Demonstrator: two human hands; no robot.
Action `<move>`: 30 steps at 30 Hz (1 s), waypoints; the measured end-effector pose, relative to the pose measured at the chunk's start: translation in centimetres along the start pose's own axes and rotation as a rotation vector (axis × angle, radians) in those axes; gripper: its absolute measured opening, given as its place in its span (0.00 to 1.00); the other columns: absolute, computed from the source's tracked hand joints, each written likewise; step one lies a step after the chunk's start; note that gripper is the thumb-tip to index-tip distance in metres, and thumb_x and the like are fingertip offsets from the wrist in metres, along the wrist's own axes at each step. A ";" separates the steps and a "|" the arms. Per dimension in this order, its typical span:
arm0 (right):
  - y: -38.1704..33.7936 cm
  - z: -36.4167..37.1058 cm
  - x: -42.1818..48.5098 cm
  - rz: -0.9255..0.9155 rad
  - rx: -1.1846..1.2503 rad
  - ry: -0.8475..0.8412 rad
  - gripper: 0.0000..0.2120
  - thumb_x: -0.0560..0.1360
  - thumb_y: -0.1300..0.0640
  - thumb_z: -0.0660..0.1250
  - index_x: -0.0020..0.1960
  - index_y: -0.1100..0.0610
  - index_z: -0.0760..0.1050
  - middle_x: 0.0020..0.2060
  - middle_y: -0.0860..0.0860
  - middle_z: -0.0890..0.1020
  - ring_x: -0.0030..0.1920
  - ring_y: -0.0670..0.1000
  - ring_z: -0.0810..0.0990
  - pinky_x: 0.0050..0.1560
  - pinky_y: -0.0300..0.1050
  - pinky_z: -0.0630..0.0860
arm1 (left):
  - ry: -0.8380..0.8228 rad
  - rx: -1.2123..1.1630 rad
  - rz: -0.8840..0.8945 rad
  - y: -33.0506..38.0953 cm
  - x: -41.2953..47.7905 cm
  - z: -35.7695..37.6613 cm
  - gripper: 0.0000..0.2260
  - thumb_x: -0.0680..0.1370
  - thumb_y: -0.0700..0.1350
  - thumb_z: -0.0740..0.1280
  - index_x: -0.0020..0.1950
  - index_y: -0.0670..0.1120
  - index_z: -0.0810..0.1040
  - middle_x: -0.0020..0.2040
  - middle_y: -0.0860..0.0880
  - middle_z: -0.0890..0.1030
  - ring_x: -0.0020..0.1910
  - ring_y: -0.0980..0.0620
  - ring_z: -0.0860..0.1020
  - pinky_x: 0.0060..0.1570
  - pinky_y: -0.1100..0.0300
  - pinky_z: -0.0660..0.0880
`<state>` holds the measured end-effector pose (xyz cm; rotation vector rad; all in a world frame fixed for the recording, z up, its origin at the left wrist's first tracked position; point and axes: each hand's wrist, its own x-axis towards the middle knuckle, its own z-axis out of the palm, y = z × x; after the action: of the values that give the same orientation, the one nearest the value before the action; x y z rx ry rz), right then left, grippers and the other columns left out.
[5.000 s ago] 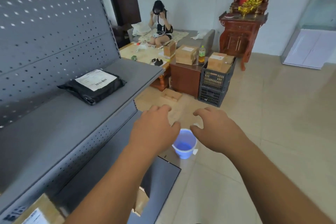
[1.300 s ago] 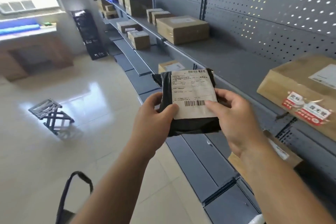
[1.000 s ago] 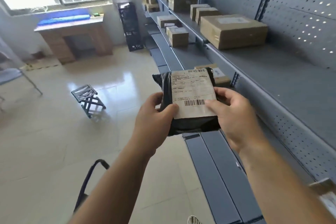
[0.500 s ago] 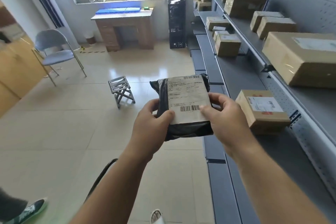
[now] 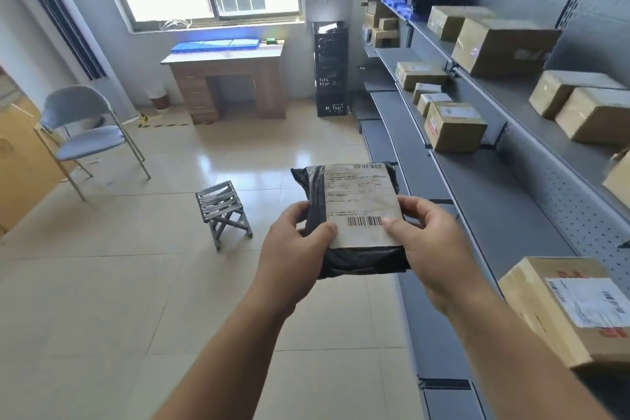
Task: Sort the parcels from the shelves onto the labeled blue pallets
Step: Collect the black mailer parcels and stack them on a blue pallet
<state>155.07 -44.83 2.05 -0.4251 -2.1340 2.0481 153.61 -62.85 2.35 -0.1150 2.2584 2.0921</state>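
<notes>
Parcel: a black poly bag [image 5: 353, 215] with a big pale shipping label facing up, barcodes at its top and bottom edges. It's held up in the air in front of the person, over the floor and just left of the shelves.

Left hand [image 5: 293, 249]: gripping the bag's lower left corner, thumb lying on top at the edge of the label, the other fingers tucked underneath.

Right hand [image 5: 431, 242]: gripping the right side of the bag, thumb pressed on the label right by the lower barcode, fingers wrapped round the right edge.

Shelves [image 5: 484, 201]: grey metal with pegboard backing, running down the right wall to the far end of the room.

Boxes: loads of brown cardboard ones spread over the shelves. One with a white label [image 5: 566, 307] sits nearest, bottom right, and another [image 5: 453, 126] is further along the same level.

Stool [image 5: 223, 206]: little grey folding one, standing on the tiles left of the bag.

Chair [image 5: 81, 133]: blue-grey folding chair over by the left wall.

Desk [image 5: 228, 78]: wooden, under the window, with flat blue panels [image 5: 214, 44] lying on top.

Crates [image 5: 330, 68]: a black stack between the desk and the shelves.
</notes>
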 end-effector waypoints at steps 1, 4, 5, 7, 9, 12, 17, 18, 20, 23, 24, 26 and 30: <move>0.1 0.7 1.5 0.015 0.006 0.012 0.09 0.79 0.62 0.69 0.53 0.49 0.80 0.48 0.46 0.87 0.48 0.51 0.88 0.47 0.53 0.86 | -0.003 -0.002 -0.008 0.0 1.7 0.0 0.12 0.79 0.40 0.69 0.59 0.53 0.82 0.48 0.53 0.88 0.45 0.49 0.87 0.35 0.54 0.82; 0.3 2.0 6.2 0.048 0.019 0.034 0.09 0.79 0.63 0.69 0.54 0.50 0.80 0.49 0.47 0.87 0.48 0.51 0.88 0.48 0.55 0.85 | -0.024 0.003 -0.022 0.0 6.7 0.3 0.11 0.79 0.39 0.69 0.55 0.55 0.82 0.46 0.56 0.88 0.44 0.53 0.87 0.36 0.56 0.82; 0.4 2.3 8.0 0.052 0.020 0.038 0.09 0.79 0.63 0.69 0.54 0.50 0.80 0.49 0.48 0.87 0.49 0.52 0.87 0.49 0.54 0.85 | -0.031 0.006 -0.025 0.0 8.5 0.5 0.11 0.79 0.39 0.68 0.55 0.54 0.82 0.46 0.57 0.88 0.45 0.54 0.87 0.38 0.56 0.83; 0.5 3.0 11.7 0.047 0.023 0.039 0.09 0.79 0.62 0.69 0.54 0.49 0.80 0.50 0.47 0.87 0.50 0.51 0.87 0.49 0.54 0.85 | -0.047 0.002 -0.035 0.1 12.4 1.1 0.11 0.79 0.38 0.68 0.56 0.54 0.82 0.47 0.59 0.87 0.46 0.53 0.87 0.40 0.55 0.83; 0.6 3.5 15.8 0.040 0.027 0.031 0.09 0.79 0.62 0.69 0.54 0.49 0.80 0.49 0.46 0.87 0.50 0.50 0.87 0.50 0.54 0.85 | -0.050 -0.005 -0.041 0.2 16.6 1.9 0.12 0.79 0.38 0.68 0.58 0.53 0.82 0.48 0.59 0.87 0.47 0.51 0.87 0.39 0.55 0.82; 0.3 3.8 22.5 0.032 0.034 0.013 0.09 0.79 0.61 0.69 0.55 0.49 0.79 0.50 0.47 0.87 0.51 0.51 0.87 0.50 0.55 0.85 | -0.029 -0.010 -0.044 0.7 22.8 3.6 0.13 0.78 0.40 0.68 0.60 0.52 0.81 0.50 0.58 0.87 0.48 0.50 0.87 0.37 0.55 0.81; -2.4 3.5 34.2 0.013 0.011 -0.040 0.09 0.79 0.61 0.68 0.54 0.49 0.79 0.50 0.46 0.86 0.51 0.51 0.87 0.49 0.52 0.85 | 0.001 -0.006 -0.037 3.4 33.3 7.3 0.14 0.76 0.42 0.69 0.60 0.53 0.82 0.51 0.53 0.87 0.46 0.46 0.86 0.35 0.56 0.78; -3.1 3.6 36.6 0.008 0.007 -0.048 0.09 0.79 0.62 0.68 0.54 0.49 0.79 0.50 0.46 0.86 0.50 0.51 0.87 0.48 0.50 0.85 | 0.013 -0.004 -0.027 4.0 35.2 8.0 0.14 0.75 0.44 0.69 0.60 0.53 0.82 0.51 0.53 0.87 0.46 0.46 0.86 0.35 0.56 0.78; -4.1 3.9 41.0 -0.009 -0.002 -0.060 0.09 0.79 0.62 0.67 0.55 0.50 0.79 0.50 0.47 0.86 0.50 0.50 0.87 0.46 0.48 0.85 | 0.036 -0.001 -0.015 5.0 39.0 9.1 0.16 0.72 0.47 0.68 0.60 0.54 0.82 0.51 0.53 0.87 0.46 0.46 0.86 0.35 0.57 0.78; -5.1 5.0 46.7 -0.028 -0.011 -0.087 0.10 0.79 0.62 0.68 0.56 0.49 0.79 0.50 0.47 0.86 0.50 0.50 0.86 0.48 0.49 0.85 | 0.061 -0.006 -0.023 5.6 44.2 9.8 0.15 0.74 0.46 0.68 0.60 0.54 0.81 0.51 0.53 0.87 0.44 0.47 0.85 0.32 0.61 0.75; -5.2 5.5 48.4 -0.028 -0.017 -0.098 0.10 0.79 0.62 0.68 0.56 0.49 0.79 0.50 0.47 0.86 0.51 0.49 0.86 0.50 0.51 0.85 | 0.065 -0.011 -0.029 5.7 45.9 9.9 0.14 0.76 0.44 0.68 0.60 0.53 0.82 0.51 0.52 0.87 0.44 0.47 0.85 0.32 0.62 0.75; -5.2 6.7 51.8 -0.023 -0.038 -0.118 0.10 0.79 0.61 0.68 0.56 0.49 0.79 0.51 0.46 0.86 0.52 0.49 0.86 0.53 0.53 0.85 | 0.073 -0.032 -0.044 5.8 49.4 9.8 0.13 0.78 0.41 0.67 0.60 0.52 0.82 0.52 0.51 0.87 0.44 0.47 0.85 0.31 0.62 0.75; -5.2 9.6 59.2 -0.022 -0.056 -0.118 0.11 0.78 0.60 0.69 0.58 0.50 0.79 0.53 0.46 0.86 0.53 0.51 0.86 0.55 0.56 0.84 | 0.081 -0.058 -0.058 6.0 57.0 9.3 0.12 0.79 0.40 0.67 0.59 0.53 0.82 0.52 0.51 0.87 0.43 0.48 0.84 0.29 0.63 0.75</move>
<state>95.58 -35.91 1.67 -0.2933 -2.2571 2.0544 96.24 -53.93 2.16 -0.2694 2.2106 2.1615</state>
